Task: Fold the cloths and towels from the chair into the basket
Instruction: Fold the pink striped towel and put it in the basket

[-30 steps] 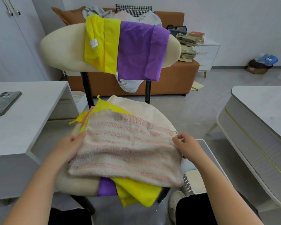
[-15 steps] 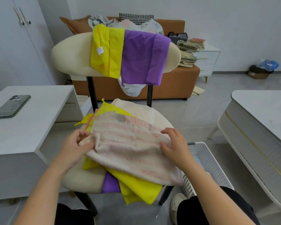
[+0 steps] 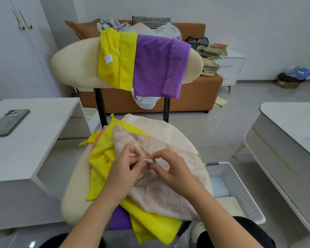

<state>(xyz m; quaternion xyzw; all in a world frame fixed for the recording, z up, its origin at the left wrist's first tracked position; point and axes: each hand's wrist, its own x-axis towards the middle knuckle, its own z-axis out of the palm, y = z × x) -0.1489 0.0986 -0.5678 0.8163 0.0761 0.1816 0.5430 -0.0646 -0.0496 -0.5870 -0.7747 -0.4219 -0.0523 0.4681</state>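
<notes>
The biggest worry is the heap on the chair seat (image 3: 73, 199) under my hands. The striped towel (image 3: 156, 196) lies on a yellow cloth (image 3: 100, 158) and a purple cloth (image 3: 119, 219), and their ends hang over the seat's near edge below my wrists. If I lift the towel fast, I judge it could drag those two onto the floor. My left hand (image 3: 125, 169) and right hand (image 3: 170, 169) are close together, fingertips almost meeting, and each pinches the same small ridge of towel at its middle. That is a thin hold on soft terry, so one side may slip and the fold come out crooked. For room, the counter (image 3: 34, 140) stands off my left hand with a gap between it and the seat, and a low table (image 3: 293, 131) stands well off my right. The basket (image 3: 240, 190) sits on the floor just right of and below my right hand, its rim tucked beside the seat, so I must clear that edge. The chair back (image 3: 75, 65) beyond my hands carries more cloths.
</notes>
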